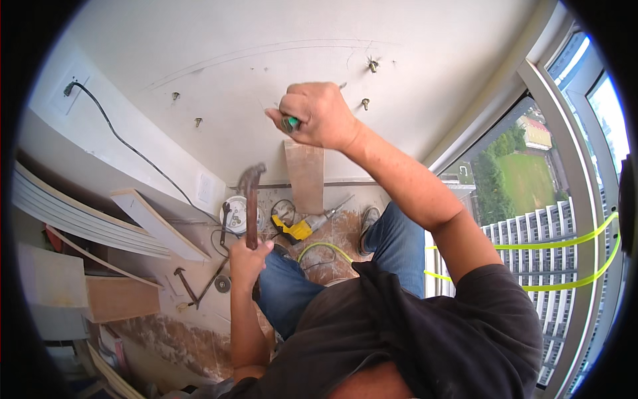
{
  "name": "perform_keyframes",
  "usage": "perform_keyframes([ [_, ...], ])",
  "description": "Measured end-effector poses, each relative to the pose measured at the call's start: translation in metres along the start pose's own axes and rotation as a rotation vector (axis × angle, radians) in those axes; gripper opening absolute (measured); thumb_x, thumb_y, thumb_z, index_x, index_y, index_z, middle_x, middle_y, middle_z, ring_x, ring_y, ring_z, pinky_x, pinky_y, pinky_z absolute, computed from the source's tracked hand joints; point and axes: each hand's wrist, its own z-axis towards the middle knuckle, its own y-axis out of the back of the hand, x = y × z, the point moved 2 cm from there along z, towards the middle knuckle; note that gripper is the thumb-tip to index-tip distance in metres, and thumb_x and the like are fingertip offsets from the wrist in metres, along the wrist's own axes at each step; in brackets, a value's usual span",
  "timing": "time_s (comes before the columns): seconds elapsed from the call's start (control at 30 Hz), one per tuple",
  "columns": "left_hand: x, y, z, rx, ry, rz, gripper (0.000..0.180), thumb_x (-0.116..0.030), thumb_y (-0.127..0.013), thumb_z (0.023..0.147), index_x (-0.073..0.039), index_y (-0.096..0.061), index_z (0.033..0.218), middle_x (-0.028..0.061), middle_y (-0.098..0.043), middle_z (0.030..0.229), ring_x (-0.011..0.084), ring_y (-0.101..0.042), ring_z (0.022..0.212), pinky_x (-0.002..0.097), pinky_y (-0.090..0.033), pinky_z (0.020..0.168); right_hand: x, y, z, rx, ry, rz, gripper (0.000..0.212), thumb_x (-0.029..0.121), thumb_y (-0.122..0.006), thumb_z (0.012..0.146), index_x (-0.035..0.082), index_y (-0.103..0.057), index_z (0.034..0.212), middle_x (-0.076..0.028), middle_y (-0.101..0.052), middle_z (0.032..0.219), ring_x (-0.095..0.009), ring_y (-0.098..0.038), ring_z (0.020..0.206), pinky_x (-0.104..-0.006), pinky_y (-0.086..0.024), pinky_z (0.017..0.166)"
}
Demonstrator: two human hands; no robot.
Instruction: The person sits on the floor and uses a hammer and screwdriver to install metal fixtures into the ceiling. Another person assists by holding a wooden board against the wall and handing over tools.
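One claw hammer [251, 209], its brown shaft upright, is gripped tightly in the left hand [248, 266] above the scuffed floor [345, 226]; the right hand [320, 114] is clenched round a smooth green handle [290, 124] before the white wall [226, 113], where stubby metal bolts [365, 104] jut out. A chunky yellow power drill [300, 230] lies below.

I see two hands: one right hand [318, 118] up in the middle and one left hand [247, 263] lower down. The left hand has one hammer [252, 209], and the right hand has one green handle [290, 124]. Four bolts [365, 104] stick out of the wall [266, 23]: two at the upper right and two at the upper left. There is one yellow drill [298, 228] near the middle, and one plug [68, 88] at the upper left. One round disc [222, 284] lies lower left.
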Motion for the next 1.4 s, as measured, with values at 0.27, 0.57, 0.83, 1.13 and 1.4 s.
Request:
perform_keyframes([
  [0.27,0.1,-0.011,-0.042,-0.056,0.108,0.16,0.026,-0.018,-0.084,0.082,0.001,-0.067,0.084,0.0077,-0.063,0.061,0.0171,-0.061,0.047,0.0314,-0.046,0.045,-0.086,0.029,-0.127,-0.451,-1.336,0.398,0.026,0.024,-0.076,0.094,0.001,-0.07,0.083,-0.011,-0.071,0.075,-0.017,-0.057,0.054,-0.0318,-0.046,0.05],
  [0.57,0.093,-0.01,-0.028,0.061,0.237,-0.055,0.024,-0.016,-0.083,0.084,-0.001,-0.064,0.084,0.0055,-0.059,0.061,0.0154,-0.057,0.045,0.0304,-0.045,0.04,-0.15,0.048,-0.107,-0.514,-1.549,1.13,0.027,0.029,-0.06,0.103,0.003,-0.063,0.105,-0.012,-0.075,0.093,-0.014,-0.056,0.061,-0.0339,-0.048,0.056],
  [0.83,0.099,-0.005,-0.026,0.065,0.254,-0.095,0.024,-0.014,-0.083,0.085,-0.001,-0.063,0.085,0.0058,-0.059,0.062,0.0165,-0.058,0.045,0.0315,-0.046,0.04,-0.165,0.042,-0.107,-0.619,-1.584,1.333,0.016,0.02,-0.06,0.102,0.005,-0.064,0.1,-0.01,-0.075,0.086,-0.014,-0.057,0.057,-0.0317,-0.047,0.054],
  [1.13,0.091,-0.005,-0.023,0.101,0.321,-0.115,0.022,-0.012,-0.082,0.085,-0.001,-0.063,0.085,0.0062,-0.059,0.062,0.0176,-0.058,0.045,0.0325,-0.046,0.04,-0.159,0.043,-0.099,-0.63,-1.651,1.268,0.01,0.016,-0.062,0.102,0.007,-0.063,0.097,-0.007,-0.073,0.081,-0.013,-0.057,0.056,-0.0306,-0.045,0.051],
  [1.4,0.096,-0.006,-0.018,0.121,0.332,-0.104,0.023,-0.012,-0.083,0.085,-0.002,-0.062,0.085,0.0061,-0.059,0.062,0.0178,-0.058,0.044,0.0329,-0.046,0.039,-0.165,0.048,-0.093,-0.557,-1.725,1.141,0.012,0.016,-0.069,0.099,0.009,-0.061,0.092,-0.004,-0.067,0.077,-0.012,-0.054,0.056,-0.0298,-0.044,0.05],
])
